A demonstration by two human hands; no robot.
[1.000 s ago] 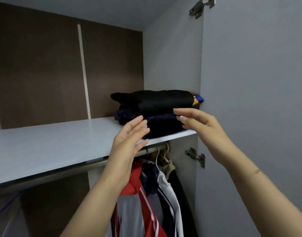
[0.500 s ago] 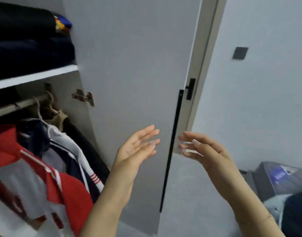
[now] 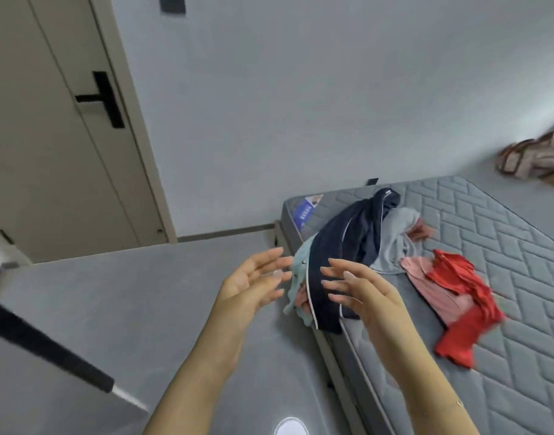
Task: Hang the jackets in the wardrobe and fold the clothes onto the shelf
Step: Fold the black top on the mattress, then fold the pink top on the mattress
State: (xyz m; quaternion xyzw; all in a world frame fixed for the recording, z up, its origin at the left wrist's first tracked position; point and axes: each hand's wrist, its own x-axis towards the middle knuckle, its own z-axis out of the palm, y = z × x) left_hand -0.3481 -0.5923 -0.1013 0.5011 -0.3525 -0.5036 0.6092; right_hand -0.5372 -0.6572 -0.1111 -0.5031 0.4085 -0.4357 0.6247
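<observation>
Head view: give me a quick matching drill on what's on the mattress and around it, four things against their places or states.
Things:
1. navy garment
2. red garment
3. hands, left and right
4. door handle

Places or states:
A. far left, black, on the beige door
B. draped over the mattress corner nearest the hands
C. open, holding nothing
D. spread further right on the quilted top

Pairs: 1-B, 2-D, 3-C, 4-A

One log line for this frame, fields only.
left hand: open, empty | right hand: open, empty | clothes pile: unfolded on mattress
</observation>
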